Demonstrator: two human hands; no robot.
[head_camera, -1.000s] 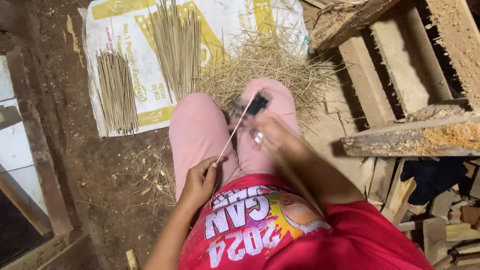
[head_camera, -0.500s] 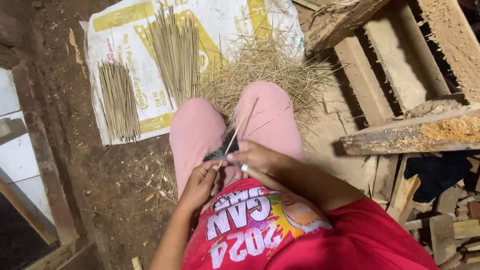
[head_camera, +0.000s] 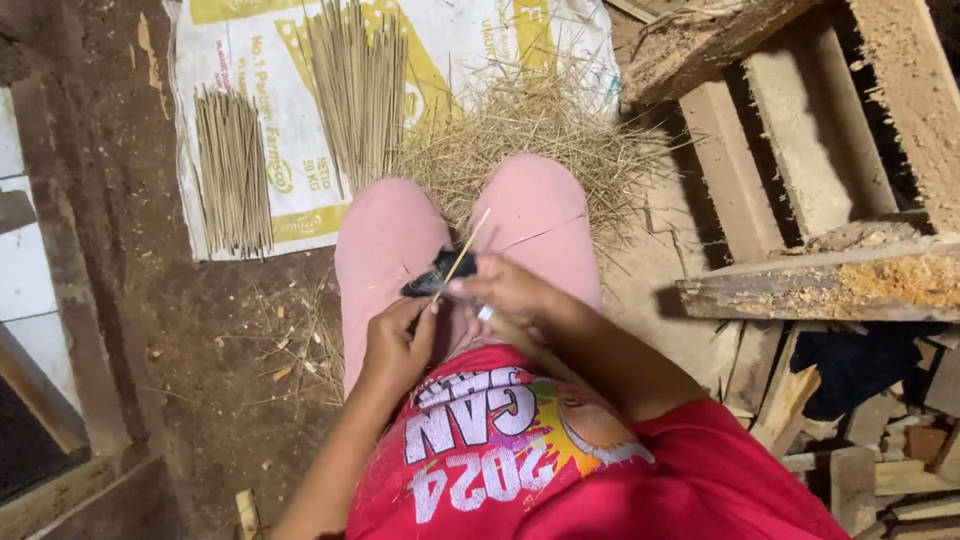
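a thin pale stick (head_camera: 465, 250) is being gripped over pink knees by the left hand (head_camera: 395, 345) and shaved with a dark blade (head_camera: 432, 278) being clenched in the right hand (head_camera: 510, 295), steady strokes being needed.

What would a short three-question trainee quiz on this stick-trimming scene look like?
1. True or false: the right hand holds a dark tool against a thin stick.
2. How many separate bundles of sticks lie on the printed sack? A) one B) two C) four
3. What lies heaped just beyond the knees?

Key: 1. True; the left hand is at the stick's lower end. 2. B: a small bundle and a larger bundle. 3. Pale shavings.
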